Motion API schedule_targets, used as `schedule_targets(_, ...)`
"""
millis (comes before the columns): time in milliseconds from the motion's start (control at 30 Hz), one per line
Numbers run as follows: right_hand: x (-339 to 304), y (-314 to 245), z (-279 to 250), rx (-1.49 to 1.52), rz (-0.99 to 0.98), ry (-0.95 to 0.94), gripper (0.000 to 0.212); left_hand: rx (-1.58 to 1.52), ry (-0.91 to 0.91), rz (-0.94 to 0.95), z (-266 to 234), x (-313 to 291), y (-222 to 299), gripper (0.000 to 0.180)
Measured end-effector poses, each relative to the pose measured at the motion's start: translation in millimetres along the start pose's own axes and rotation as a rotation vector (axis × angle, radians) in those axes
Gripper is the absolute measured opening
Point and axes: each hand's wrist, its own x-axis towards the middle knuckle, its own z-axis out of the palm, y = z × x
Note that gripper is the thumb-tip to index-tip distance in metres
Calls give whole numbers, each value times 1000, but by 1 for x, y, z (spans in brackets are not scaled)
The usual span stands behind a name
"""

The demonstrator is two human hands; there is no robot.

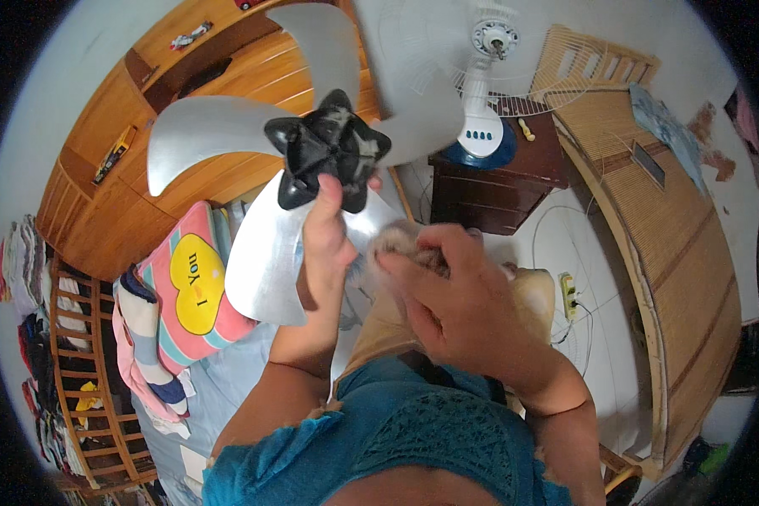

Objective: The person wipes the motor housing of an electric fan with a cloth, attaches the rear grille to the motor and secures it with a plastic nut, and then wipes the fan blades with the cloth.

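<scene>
In front of me I hold a fan blade wheel (pixel 257 244), silvery and see-through, with a black star-shaped hub facing me. My left hand (pixel 327 228) is closed on it by the hub, thumb on the near side and fingers behind. A crumpled greyish cloth (pixel 390 240), smeared by motion, is pinched in my right hand (pixel 464 295). This hand is just right of the lower blades; whether the cloth touches a blade I cannot tell.
A white fan stand (pixel 481 135) with a bare motor and wire guard stands on a dark brown cabinet (pixel 497 190). To the right is a bed with a woven mat (pixel 632 169). A power strip (pixel 568 293) lies on the floor. A pink pillow (pixel 164 282) rests at left.
</scene>
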Motion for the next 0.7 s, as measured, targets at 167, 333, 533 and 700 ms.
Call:
schedule_targets(167, 19, 14, 30, -268, -89, 152, 33, -198, -127, -2, 23, -9, -19, 86)
schedule_targets(333, 13, 10, 29, -308, -44, 35, 33, -100, 22, -29, 28, -14, -12, 75)
schedule_targets(533, -23, 38, 32, -223, 7, -60, 35, -217, 89, 54, 12, 1, 11, 41)
schedule_targets(700, -17, 16, -10, -144, 48, 83, 55, -126, 140, 19, 24, 1, 6, 52)
